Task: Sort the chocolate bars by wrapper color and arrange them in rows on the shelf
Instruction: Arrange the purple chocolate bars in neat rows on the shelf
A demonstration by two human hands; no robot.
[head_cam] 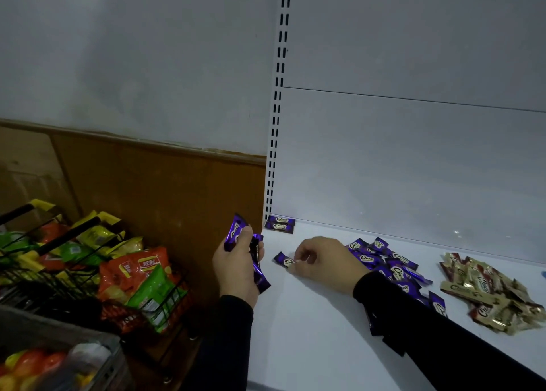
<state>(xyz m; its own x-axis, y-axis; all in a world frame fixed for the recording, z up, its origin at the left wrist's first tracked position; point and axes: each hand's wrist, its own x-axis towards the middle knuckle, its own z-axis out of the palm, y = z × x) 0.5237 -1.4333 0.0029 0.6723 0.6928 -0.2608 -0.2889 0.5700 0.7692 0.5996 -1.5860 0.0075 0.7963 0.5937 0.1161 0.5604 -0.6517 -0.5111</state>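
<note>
This looks like a small shop. The main sign is the white metal shelf [325,316], a retail gondola type: a slotted upright [279,101] rises from its back left corner, with plain white back panels [413,160] to the right of that upright. Wrapped sweets lie in bulk on the shelf: two purple bars [280,224] at the foot of the upright, a purple pile [393,265] further right, and a gold pile [490,296] right of that. Left of the shelf stands a black wire rack [88,272] filled with bright snack bags [139,272]. Behind the rack is a wall [133,65] with brown wood panelling [162,189] below.
</note>
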